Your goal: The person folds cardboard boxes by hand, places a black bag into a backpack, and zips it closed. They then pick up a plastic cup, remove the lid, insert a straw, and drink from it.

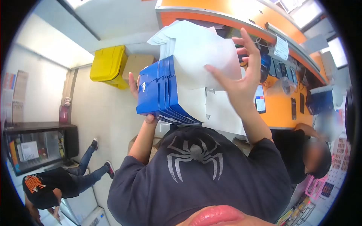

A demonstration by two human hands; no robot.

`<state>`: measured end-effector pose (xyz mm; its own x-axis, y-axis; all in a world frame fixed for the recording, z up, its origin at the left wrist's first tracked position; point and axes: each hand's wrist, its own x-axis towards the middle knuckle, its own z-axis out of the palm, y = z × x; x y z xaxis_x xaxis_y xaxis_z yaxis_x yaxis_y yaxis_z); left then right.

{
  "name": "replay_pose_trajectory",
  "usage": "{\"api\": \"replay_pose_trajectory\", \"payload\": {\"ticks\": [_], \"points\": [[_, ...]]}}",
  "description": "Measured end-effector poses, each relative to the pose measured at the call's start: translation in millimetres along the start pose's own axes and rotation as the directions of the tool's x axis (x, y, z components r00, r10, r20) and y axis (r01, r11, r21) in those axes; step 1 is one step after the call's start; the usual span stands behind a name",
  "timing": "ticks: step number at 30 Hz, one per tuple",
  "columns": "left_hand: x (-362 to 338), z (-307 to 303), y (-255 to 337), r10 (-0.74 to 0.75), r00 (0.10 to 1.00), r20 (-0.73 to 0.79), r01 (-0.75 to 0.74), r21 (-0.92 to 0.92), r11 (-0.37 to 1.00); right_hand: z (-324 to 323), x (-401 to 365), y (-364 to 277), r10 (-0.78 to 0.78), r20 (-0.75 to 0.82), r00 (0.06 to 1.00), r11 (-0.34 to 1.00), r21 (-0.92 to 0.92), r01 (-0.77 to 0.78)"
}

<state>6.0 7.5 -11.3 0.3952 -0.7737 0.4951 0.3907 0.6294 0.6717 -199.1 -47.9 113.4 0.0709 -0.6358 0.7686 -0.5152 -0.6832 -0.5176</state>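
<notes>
The left hand (pixel 150 119) grasped the blue-and-white carton stack (pixel 158 92) near the desk's (pixel 279 120) left edge, its long axis running away from the chest; the right hand (pixel 243 84), fingers spread and unclenched, was nearer its white panels (pixel 200 51), just leftward.

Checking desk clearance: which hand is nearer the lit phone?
Right. The right hand is spread by the white flaps, just left of the lit phone in the picture; the left hand holds the blue cartons, farther left.

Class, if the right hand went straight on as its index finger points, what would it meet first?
The right hand would probably meet the orange countertop first; the depth between is unclear.
</notes>
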Motion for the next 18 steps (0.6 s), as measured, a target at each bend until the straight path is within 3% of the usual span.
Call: {"api": "replay_pose_trajectory", "payload": {"ticks": [1, 2, 5, 6, 9, 11, 14, 18], "points": [[1, -4, 1, 0.000, 1.000, 0.003, 0.000, 0.036, 0.999, -3, 3, 2, 0.109, 0.071, 0.991, 0.991, 0.070, -0.114], [0, -8, -1, 0.024, 1.000, 0.010, -0.025, 0.072, 0.997, -5, 7, 9, 0.093, 0.065, 0.994, 0.996, -0.017, -0.092], [-5, -17, 6, 0.023, 0.998, 0.064, -0.032, 0.142, 0.989, -12, 14, 15, 0.239, 0.405, 0.882, 0.951, 0.088, -0.298], [-6, -19, 7, 0.010, 0.998, 0.058, -0.017, 0.134, 0.991, -3, 10, 17, 0.248, 0.414, 0.876, 0.896, 0.245, -0.370], [-4, -22, 13, -0.027, 0.997, 0.069, 0.019, 0.107, 0.994, 3, 5, 34, 0.273, 0.542, 0.795, 0.858, 0.236, -0.456], [-3, -26, 17, -0.049, 0.995, 0.088, 0.042, 0.085, 0.995, 3, 7, 34, 0.306, 0.516, 0.800, 0.826, 0.274, -0.492], [-2, -23, 26, -0.115, 0.988, 0.108, 0.129, -0.140, 0.982, -2, 13, 25, 0.327, 0.490, 0.808, 0.816, 0.286, -0.503], [0, -27, 22, -0.145, 0.986, 0.086, 0.160, -0.215, 0.963, -7, 19, 20, 0.342, 0.446, 0.827, 0.811, 0.305, -0.500]]}}
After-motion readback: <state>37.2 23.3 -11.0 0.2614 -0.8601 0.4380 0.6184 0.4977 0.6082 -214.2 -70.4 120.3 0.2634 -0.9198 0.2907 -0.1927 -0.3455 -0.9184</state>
